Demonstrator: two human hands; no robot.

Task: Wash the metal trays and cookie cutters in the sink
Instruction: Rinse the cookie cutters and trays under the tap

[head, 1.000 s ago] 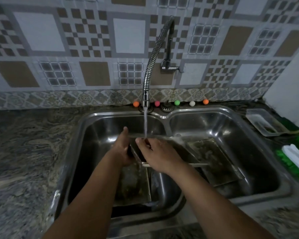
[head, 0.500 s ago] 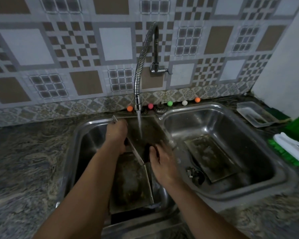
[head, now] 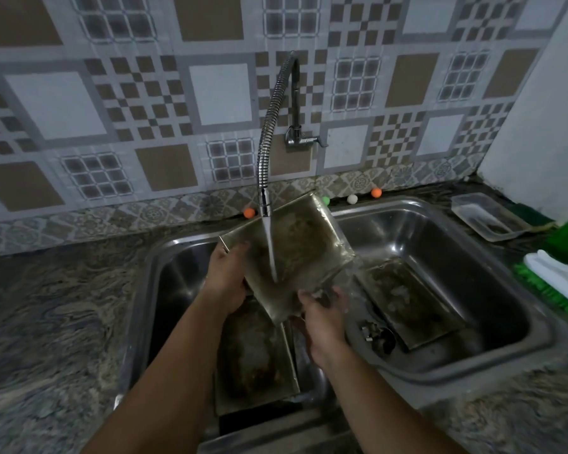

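I hold a dirty metal tray [head: 302, 244] tilted up under the running faucet [head: 265, 178], over the divider of the double sink [head: 473, 365]. My left hand [head: 225, 276] grips the tray's left edge. My right hand [head: 322, 314] holds its lower corner, fingers wet and partly hidden by splashing water. A second greasy tray [head: 254, 358] lies in the left basin below my arms. A third tray [head: 407, 303] lies in the right basin. Small metal cookie cutters [head: 374, 335] sit by the right basin's drain.
A clear plastic container [head: 486, 221] stands on the counter at the right. A green and white scrub brush [head: 558, 280] lies near it. Small coloured balls [head: 351, 198] line the back ledge. Granite counter [head: 53, 316] extends to the left.
The tray has been lifted and tilted up until its face is under the water stream. My right hand moved from the tray's middle to its lower corner. The camera moved closer.
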